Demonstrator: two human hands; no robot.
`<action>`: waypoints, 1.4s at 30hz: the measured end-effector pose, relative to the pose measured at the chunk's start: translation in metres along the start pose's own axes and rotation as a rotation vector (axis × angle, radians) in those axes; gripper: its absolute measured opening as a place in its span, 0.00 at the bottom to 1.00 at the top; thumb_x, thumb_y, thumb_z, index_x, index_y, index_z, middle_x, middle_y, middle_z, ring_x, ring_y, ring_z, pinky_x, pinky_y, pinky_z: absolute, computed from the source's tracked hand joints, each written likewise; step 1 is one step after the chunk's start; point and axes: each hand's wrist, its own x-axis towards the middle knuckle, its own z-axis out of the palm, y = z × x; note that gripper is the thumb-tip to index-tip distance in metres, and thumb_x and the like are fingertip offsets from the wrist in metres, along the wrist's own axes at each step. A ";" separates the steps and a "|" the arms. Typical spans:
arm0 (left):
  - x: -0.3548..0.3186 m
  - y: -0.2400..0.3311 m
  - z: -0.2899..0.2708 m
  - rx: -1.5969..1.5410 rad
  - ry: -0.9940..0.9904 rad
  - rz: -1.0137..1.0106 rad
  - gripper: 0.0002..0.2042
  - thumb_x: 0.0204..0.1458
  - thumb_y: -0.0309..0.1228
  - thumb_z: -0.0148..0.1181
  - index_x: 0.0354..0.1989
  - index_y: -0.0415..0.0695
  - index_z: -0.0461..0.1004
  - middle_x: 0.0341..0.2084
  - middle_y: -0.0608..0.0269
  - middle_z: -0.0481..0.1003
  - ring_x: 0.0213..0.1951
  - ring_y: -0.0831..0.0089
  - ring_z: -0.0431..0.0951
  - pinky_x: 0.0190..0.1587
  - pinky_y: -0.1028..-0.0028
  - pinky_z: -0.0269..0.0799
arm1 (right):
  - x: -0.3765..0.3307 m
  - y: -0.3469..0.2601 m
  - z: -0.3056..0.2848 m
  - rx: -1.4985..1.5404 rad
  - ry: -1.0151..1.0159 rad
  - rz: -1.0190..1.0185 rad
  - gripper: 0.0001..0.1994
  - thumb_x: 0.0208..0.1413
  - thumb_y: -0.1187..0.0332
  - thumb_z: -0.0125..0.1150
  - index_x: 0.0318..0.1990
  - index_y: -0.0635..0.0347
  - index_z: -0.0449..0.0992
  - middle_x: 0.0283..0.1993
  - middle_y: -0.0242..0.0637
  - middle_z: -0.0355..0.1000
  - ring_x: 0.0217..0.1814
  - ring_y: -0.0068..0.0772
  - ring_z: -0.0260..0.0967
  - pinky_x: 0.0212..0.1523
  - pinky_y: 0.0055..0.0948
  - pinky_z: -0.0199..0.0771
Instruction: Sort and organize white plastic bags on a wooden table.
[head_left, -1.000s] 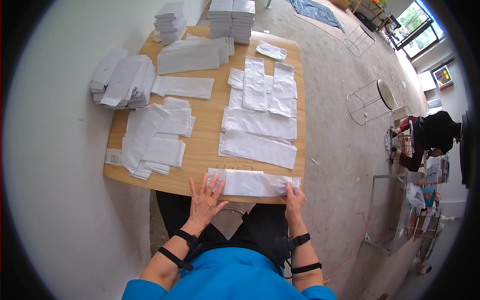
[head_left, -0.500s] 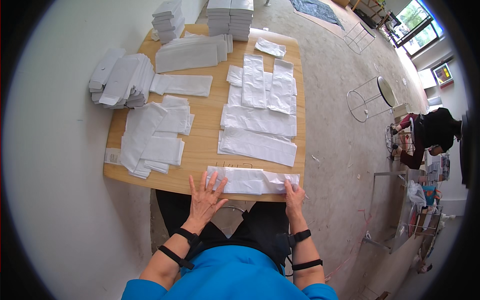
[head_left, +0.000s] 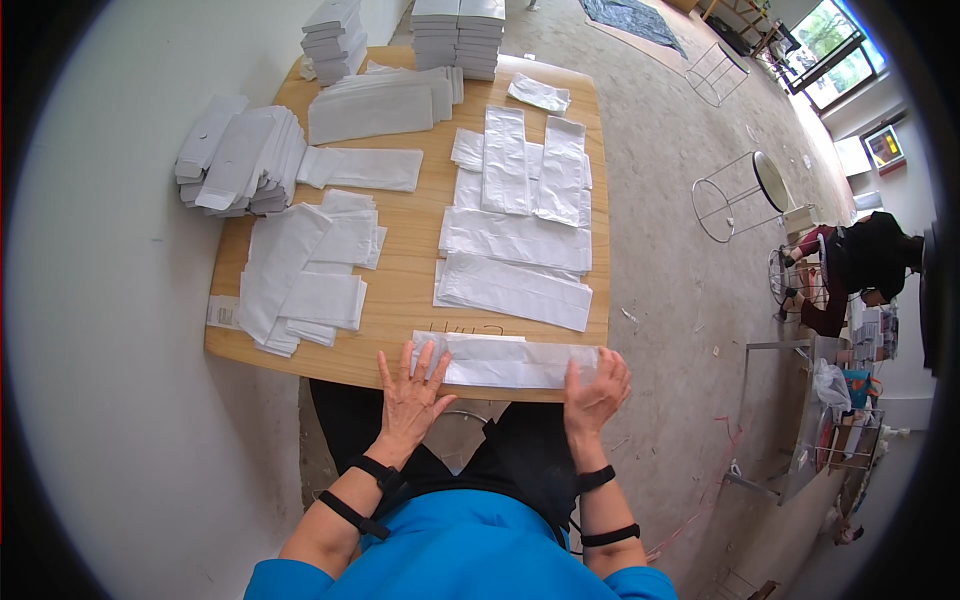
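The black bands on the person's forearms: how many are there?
4. Two on the left forearm, at the wrist and higher up; two on the right forearm, at the wrist and higher up.

One wooden tabletop [head_left: 405,290] carries many flat white paper bags. One bag [head_left: 510,360] lies at the near edge. Two long bags [head_left: 515,290] lie flat mid-table, and two narrower ones [head_left: 505,160] stand lengthwise beyond them. Three tall stacks [head_left: 460,35] sit at the far edge. One fanned pile [head_left: 240,160] is at the left; its count cannot be told. Two wire stools [head_left: 735,195] stand on the floor.
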 end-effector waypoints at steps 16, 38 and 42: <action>-0.001 -0.005 -0.002 -0.326 0.243 -0.169 0.26 0.49 0.39 0.64 0.56 0.47 0.67 0.56 0.57 0.65 0.61 0.57 0.62 0.65 0.48 0.49 | -0.054 -0.070 0.095 1.376 -0.854 0.545 0.17 0.67 0.69 0.45 0.58 0.72 0.65 0.54 0.47 0.70 0.55 0.32 0.71 0.56 0.26 0.73; 0.012 -0.030 0.005 -1.414 0.205 -0.424 0.06 0.63 0.32 0.51 0.37 0.43 0.66 0.31 0.74 0.63 0.33 0.85 0.60 0.37 0.84 0.60 | -0.052 -0.071 0.095 1.363 -0.802 0.553 0.16 0.67 0.68 0.47 0.55 0.71 0.68 0.52 0.44 0.72 0.51 0.29 0.73 0.54 0.24 0.74; 0.011 -0.017 0.000 -1.339 0.186 -0.379 0.06 0.62 0.31 0.53 0.35 0.42 0.67 0.31 0.70 0.65 0.33 0.80 0.63 0.39 0.80 0.62 | -0.045 -0.077 0.082 1.372 -0.785 0.551 0.18 0.64 0.60 0.53 0.47 0.71 0.74 0.42 0.37 0.76 0.43 0.24 0.73 0.45 0.21 0.73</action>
